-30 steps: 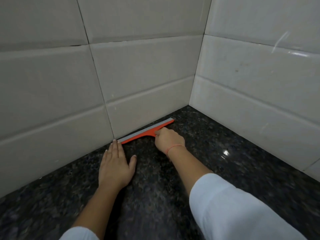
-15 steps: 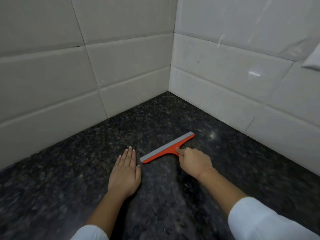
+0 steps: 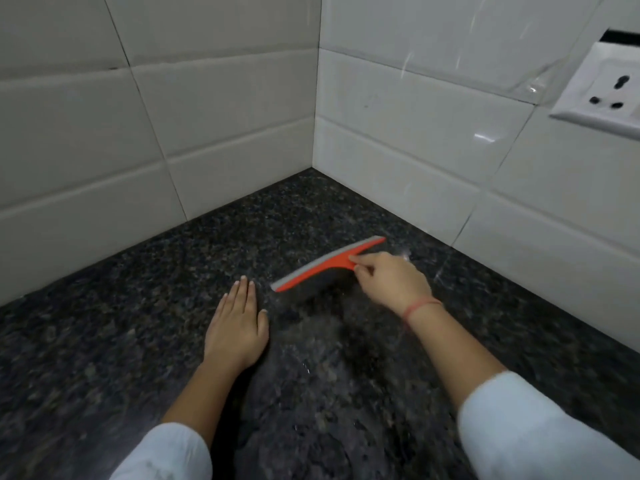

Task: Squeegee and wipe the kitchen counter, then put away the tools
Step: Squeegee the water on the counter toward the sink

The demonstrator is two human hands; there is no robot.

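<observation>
Orange plastic forms the body of the squeegee (image 3: 323,266), which carries a grey rubber blade along its far edge and lies slantwise on the counter (image 3: 121,323), its right end nearer the right-hand wall. Speckled black granite makes up this counter, and faint wet streaks show on it in front of the tool. Right hand (image 3: 391,282): fingers curled closed around the squeegee's handle, which is hidden inside the grip; thumb and forefinger pinch the orange body where it meets the blade bar. A thin red thread bracelet (image 3: 420,306) circles that wrist. Left hand (image 3: 237,327): laid flat on the granite, palm down, fingers straight and together, holding nothing; its fingertips lie just beside the squeegee's left end without touching it. Both forearms emerge from white sleeves (image 3: 540,427). White rectangular wall tiles (image 3: 225,109) meet in a corner beyond the tool. A white electrical socket (image 3: 613,88) is mounted on the right-hand wall, at the upper right edge of the view.
</observation>
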